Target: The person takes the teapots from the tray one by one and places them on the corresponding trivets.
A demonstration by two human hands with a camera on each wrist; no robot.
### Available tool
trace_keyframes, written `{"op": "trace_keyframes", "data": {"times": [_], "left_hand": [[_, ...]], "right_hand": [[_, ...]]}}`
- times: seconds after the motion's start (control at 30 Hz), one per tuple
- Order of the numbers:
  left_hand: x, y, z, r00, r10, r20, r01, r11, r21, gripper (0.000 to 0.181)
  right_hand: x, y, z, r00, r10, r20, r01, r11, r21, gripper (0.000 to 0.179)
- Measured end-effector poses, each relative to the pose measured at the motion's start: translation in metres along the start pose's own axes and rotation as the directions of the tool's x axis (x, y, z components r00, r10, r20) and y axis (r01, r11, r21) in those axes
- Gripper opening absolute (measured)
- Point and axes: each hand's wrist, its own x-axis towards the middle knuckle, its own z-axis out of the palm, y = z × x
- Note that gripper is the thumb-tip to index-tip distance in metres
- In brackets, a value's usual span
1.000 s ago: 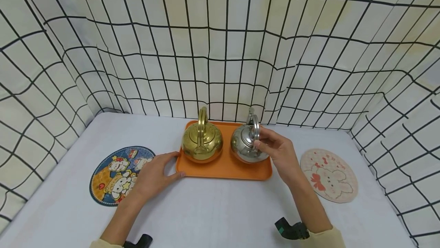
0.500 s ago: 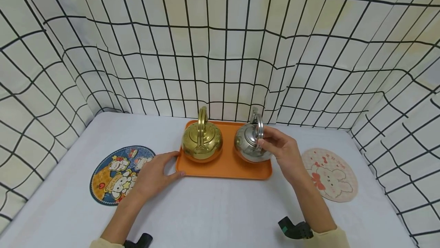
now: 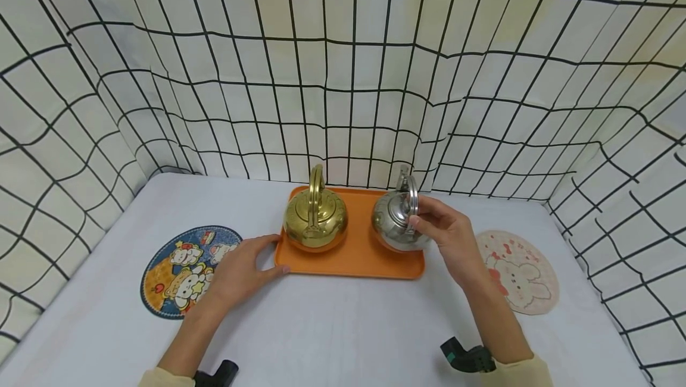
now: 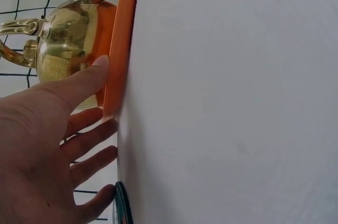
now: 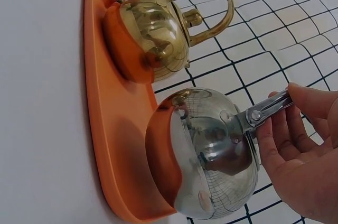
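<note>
Toward the back of the table lies an orange tray (image 3: 364,265). A shiny gold teapot (image 3: 305,220) stands on its left part, bail handle upright. My left hand (image 3: 241,274) holds the tray's near left corner, thumb on the front rim and other fingers spread along the left side (image 4: 47,139). A silver teapot (image 3: 393,226) sits over the tray's right part, overlapping its right edge in the head view. My right hand (image 3: 447,235) pinches its bail handle (image 5: 269,110) between thumb and fingers. Part of the handle is hidden by the fingers.
A round blue and yellow cartoon mat (image 3: 182,280) lies at the left, partly under my left forearm in view. A pale pink rabbit mat (image 3: 522,274) lies at the right. Black-gridded cloth walls (image 3: 343,107) rise behind and on both sides.
My right hand has moved the silver teapot a little to the right, away from the gold one. The left hand, tray and gold teapot stay in place.
</note>
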Motion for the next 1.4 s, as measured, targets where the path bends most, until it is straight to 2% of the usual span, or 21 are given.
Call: {"op": "trace_keyframes", "data": {"times": [0.43,0.7,1.03,1.4], "left_hand": [[0.003,0.003,-0.004,0.999,-0.037,0.039,0.038,0.999,-0.007,0.076],[-0.003,-0.001,-0.006,0.997,-0.065,0.050,0.065,0.998,0.016,0.077],[0.001,0.001,-0.006,0.998,-0.046,0.038,0.046,0.999,0.001,0.075],[0.001,0.003,-0.006,0.997,-0.062,0.049,0.062,0.998,-0.009,0.076]], "right_hand": [[-0.005,-0.001,-0.011,1.000,0.027,-0.013,-0.027,0.999,-0.039,0.046],[-0.008,0.001,-0.011,0.999,0.032,-0.002,-0.032,0.999,0.015,0.046],[-0.011,0.003,-0.023,1.000,0.008,-0.020,-0.009,1.000,-0.030,0.047],[-0.015,0.004,-0.036,1.000,0.005,-0.028,-0.007,0.999,-0.047,0.047]]}}
